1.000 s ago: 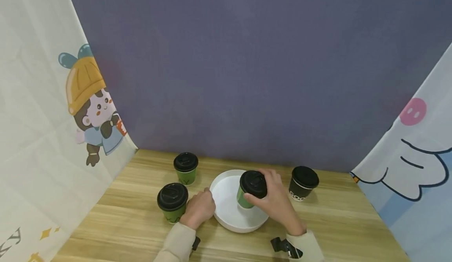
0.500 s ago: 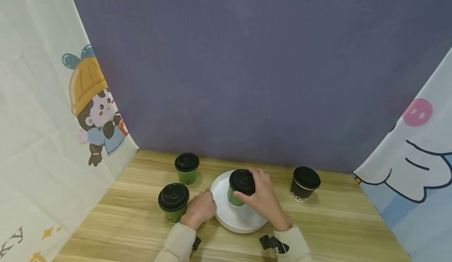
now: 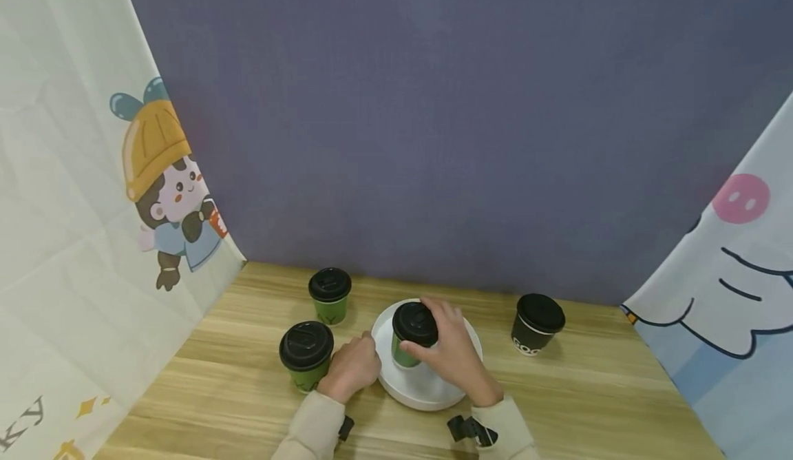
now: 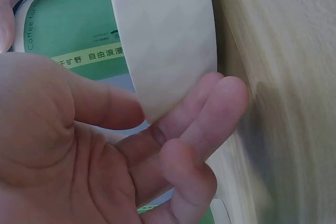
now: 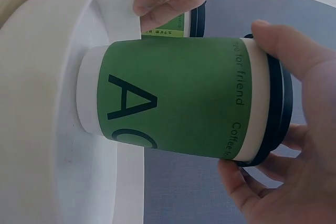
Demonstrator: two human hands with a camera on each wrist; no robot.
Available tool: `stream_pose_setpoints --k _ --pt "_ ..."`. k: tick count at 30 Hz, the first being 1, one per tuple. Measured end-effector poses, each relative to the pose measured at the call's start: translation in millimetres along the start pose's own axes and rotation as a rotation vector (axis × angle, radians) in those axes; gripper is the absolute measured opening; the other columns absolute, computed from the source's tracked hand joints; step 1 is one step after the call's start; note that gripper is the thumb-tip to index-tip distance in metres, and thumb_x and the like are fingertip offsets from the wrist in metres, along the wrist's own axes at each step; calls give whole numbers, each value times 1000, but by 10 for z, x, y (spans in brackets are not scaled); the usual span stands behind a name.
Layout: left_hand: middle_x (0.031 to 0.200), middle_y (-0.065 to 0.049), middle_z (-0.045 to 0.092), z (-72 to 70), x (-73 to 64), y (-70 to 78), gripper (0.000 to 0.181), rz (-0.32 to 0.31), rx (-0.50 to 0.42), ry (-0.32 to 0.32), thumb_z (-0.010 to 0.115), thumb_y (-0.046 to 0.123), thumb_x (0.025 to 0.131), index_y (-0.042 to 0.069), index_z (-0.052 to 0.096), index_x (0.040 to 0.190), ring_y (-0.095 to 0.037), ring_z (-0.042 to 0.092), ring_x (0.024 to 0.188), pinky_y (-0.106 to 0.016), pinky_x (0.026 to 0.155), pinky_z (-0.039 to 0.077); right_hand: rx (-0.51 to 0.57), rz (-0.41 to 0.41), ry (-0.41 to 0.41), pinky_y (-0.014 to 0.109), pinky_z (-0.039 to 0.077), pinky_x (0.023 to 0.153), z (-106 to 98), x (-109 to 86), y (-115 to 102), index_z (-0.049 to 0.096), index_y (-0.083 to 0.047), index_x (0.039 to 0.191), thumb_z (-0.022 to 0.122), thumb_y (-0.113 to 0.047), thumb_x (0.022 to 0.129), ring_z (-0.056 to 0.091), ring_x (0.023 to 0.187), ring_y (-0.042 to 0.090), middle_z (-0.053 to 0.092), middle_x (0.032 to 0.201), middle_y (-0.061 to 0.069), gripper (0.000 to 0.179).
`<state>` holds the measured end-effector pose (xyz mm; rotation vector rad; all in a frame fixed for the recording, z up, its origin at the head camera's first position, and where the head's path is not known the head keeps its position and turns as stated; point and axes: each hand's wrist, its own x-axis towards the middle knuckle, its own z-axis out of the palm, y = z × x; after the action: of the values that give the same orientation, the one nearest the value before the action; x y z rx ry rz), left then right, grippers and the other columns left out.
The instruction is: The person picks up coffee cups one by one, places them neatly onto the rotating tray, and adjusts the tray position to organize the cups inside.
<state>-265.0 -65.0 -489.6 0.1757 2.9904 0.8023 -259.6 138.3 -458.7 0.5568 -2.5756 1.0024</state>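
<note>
A round white tray (image 3: pixel 427 390) with a raised wall lies on the table. My left hand (image 3: pixel 354 366) pinches its left rim, thumb inside and fingers outside the tray wall (image 4: pixel 165 30) in the left wrist view. My right hand (image 3: pixel 455 351) grips a green paper coffee cup (image 5: pixel 178 98) near its black lid, thumb on one side and fingers on the other. That cup is upright within the tray, left of its middle, its base close to the tray floor. Beside my left wrist stands another lidded green coffee cup (image 3: pixel 306 370), partly hidden by the hand.
Farther back on the left is a third green cup (image 3: pixel 330 308) with a black lid. A dark cup (image 3: pixel 533 332) with a black lid stands right of the tray. A grey-blue cloth backdrop (image 3: pixel 434 136) rises behind the wooden table (image 3: pixel 588 377), with printed cloths at both sides.
My right hand has moved left with the green coffee cup, from right of the tray's middle to its left part. My left hand stays at the rim.
</note>
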Motion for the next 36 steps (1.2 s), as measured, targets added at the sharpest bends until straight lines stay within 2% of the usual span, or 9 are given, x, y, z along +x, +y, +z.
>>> stream_pose_setpoints --k 8,18,24,32,36 --pt "93 -24 69 -2 -12 -20 45 6 8 4 51 6 94 -17 53 132 -29 57 68 -45 59 47 4 -2 -16 59 48 101 39 -26 -11 50 -12 149 87 -45 80 48 134 36 54 148 9 86" --pt "94 -24 69 -8 -41 -46 44 25 19 23 53 7 93 -17 55 130 -28 60 70 -47 60 48 17 -30 -25 55 47 104 95 -62 -85 50 -12 149 88 -44 78 47 133 32 55 145 6 86" --pt "101 -27 71 -13 -63 -46 47 28 25 26 53 8 92 -18 53 133 -31 64 76 -50 63 51 65 7 -56 56 45 106 117 -86 -139 46 -13 151 87 -41 81 44 135 33 52 147 6 86" --pt "101 -27 71 -7 -92 -42 45 26 40 42 53 9 93 -16 55 131 -35 69 81 -51 64 52 101 41 -56 56 45 103 164 -105 -133 44 -15 151 86 -40 82 44 132 32 50 148 6 85" --pt "106 -28 71 -17 -103 -43 49 24 40 23 54 9 93 -18 52 134 -38 70 84 -52 66 53 129 47 -51 55 45 102 190 -103 -130 43 -16 152 87 -40 81 44 128 31 48 149 7 86"
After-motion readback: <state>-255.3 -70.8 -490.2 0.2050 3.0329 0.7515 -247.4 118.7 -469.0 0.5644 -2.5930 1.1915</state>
